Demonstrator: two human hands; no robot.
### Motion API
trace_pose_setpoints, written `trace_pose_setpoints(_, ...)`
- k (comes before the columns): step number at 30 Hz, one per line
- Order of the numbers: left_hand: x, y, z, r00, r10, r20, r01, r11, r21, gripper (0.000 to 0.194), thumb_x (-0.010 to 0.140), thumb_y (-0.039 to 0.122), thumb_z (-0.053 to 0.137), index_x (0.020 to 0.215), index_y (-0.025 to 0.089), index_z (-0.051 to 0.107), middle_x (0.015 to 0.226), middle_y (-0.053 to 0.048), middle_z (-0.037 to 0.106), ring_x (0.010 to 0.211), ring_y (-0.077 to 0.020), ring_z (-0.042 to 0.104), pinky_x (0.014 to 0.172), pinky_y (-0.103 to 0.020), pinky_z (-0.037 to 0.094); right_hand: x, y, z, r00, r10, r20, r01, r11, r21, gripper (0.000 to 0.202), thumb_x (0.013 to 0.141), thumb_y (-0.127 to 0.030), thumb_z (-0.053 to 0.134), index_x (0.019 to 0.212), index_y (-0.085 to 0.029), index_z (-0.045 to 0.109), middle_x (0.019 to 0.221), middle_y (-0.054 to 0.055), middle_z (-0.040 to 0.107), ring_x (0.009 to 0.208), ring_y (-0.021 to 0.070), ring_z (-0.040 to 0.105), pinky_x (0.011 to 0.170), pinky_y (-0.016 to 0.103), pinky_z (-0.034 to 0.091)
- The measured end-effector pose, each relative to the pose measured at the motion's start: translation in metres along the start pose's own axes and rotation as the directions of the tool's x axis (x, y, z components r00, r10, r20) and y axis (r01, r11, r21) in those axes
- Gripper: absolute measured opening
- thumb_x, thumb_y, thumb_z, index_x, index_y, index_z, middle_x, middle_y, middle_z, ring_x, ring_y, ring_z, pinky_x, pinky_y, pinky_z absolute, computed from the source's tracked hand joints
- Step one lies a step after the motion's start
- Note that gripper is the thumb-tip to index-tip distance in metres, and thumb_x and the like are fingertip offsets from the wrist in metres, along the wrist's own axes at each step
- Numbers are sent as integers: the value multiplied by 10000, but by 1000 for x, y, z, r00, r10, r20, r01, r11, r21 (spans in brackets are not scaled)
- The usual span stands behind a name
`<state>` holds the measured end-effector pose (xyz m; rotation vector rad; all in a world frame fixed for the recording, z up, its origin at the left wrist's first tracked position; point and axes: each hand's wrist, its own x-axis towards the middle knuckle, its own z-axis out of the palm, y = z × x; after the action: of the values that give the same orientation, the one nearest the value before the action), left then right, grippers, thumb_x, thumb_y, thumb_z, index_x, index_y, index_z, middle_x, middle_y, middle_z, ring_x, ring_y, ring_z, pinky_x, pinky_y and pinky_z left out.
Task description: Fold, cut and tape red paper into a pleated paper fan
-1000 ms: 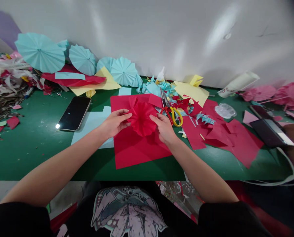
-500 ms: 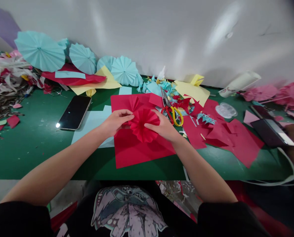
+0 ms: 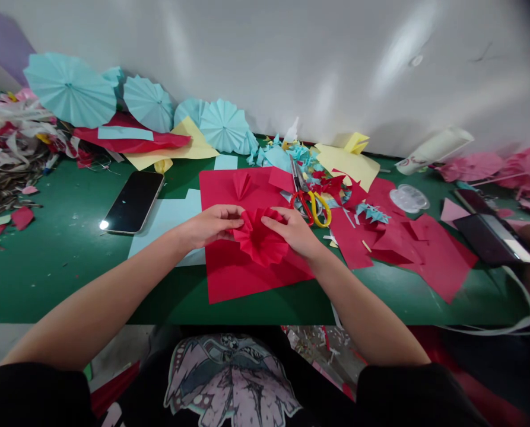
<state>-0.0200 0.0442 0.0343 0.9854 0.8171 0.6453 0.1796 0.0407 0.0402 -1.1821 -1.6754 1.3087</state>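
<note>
A pleated red paper fan (image 3: 260,240) sits between my two hands, just above a large red paper sheet (image 3: 233,273) on the green table (image 3: 60,267). My left hand (image 3: 211,225) pinches the fan's left edge. My right hand (image 3: 294,231) grips its right side with fingers curled over the top. A small folded red piece (image 3: 242,185) lies on the sheet beyond the fan. Scissors with red and yellow handles (image 3: 311,204) lie just right of my right hand.
A dark phone (image 3: 133,203) lies to the left on the table beside pale blue paper (image 3: 169,216). Blue paper fans (image 3: 222,127) line the wall. Red scraps (image 3: 407,243), yellow paper (image 3: 347,163), a clear lid (image 3: 408,198) and a tablet (image 3: 491,237) are on the right.
The fan has been lowered toward the sheet and squeezed into a tighter cup. My hands have closed in on it, uncovering the small folded piece behind.
</note>
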Motion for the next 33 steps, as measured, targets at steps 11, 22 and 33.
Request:
trace_pose_setpoints(11, -8, 10, 5, 997, -70, -41, 78, 965, 250, 235, 652, 207, 673, 870, 171, 593, 785, 10, 619, 682, -97, 584, 590, -204, 441, -3, -1, 6, 991, -112, -69, 88, 953, -291, 184, 774, -326, 561, 666, -180, 534, 603, -36, 499, 549, 88, 433, 543, 243, 325)
trace_pose_setpoints(22, -7, 5, 6, 998, 19, -57, 9, 891, 454, 111, 700, 264, 626, 744, 164, 639, 703, -11, 635, 659, -141, 584, 598, -253, 434, -4, -6, 4, 990, -86, 113, 113, 959, -261, 130, 775, -313, 567, 800, -192, 610, 842, 16, 648, 800, 156, 578, 755, 299, 425)
trace_pose_setpoints(33, -5, 5, 7, 907, 328, -265, -169, 859, 484, 170, 743, 333, 618, 756, 165, 593, 764, -11, 603, 707, -127, 547, 621, -242, 414, 1, 7, 1, 994, 107, 1, -107, 993, 43, 244, 705, -366, 657, 854, -174, 647, 865, 52, 687, 795, 187, 628, 742, 343, 491)
